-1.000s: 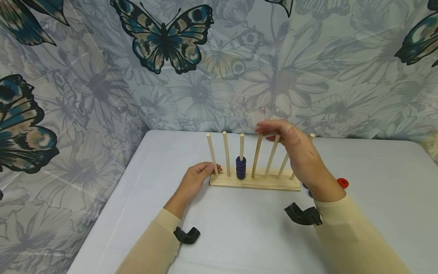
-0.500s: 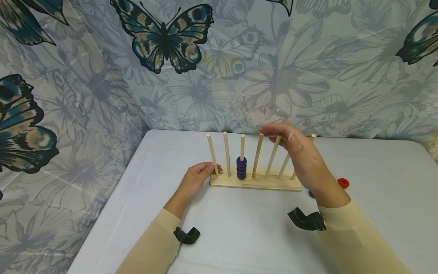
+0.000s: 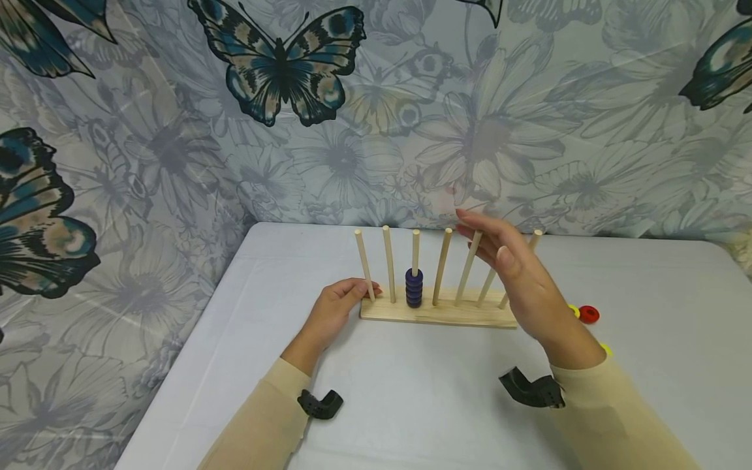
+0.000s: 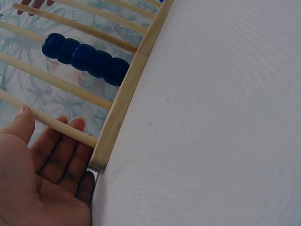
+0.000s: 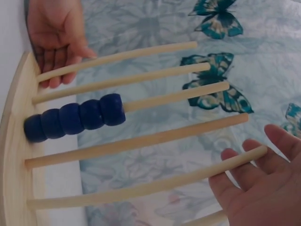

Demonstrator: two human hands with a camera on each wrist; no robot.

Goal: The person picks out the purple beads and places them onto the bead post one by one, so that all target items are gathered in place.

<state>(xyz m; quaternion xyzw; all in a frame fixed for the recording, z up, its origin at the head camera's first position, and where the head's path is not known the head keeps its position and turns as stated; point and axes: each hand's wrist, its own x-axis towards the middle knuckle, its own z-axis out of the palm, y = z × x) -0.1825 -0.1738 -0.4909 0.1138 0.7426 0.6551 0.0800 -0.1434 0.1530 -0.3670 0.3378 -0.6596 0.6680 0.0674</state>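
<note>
A wooden peg stand with several upright pegs stands on the table. Dark blue beads are stacked on its third peg from the left; they also show in the left wrist view as round beads. My left hand holds the stand's left end, with the thumb against the front of the leftmost peg and the fingers behind it. My right hand is raised at the top of the fifth peg, fingers loosely extended behind its tip, with no bead in them. It partly hides the pegs farther right.
A red bead and a yellow bead lie on the white table beyond my right wrist. Another yellow bead peeks out beside the cuff. A patterned butterfly cloth hangs behind the table.
My right hand has drawn slightly right and toward me, from the fourth peg's top to the fifth's, its fingers spreading a little. Yellow beads have come into sight beside it. The left hand keeps still.
</note>
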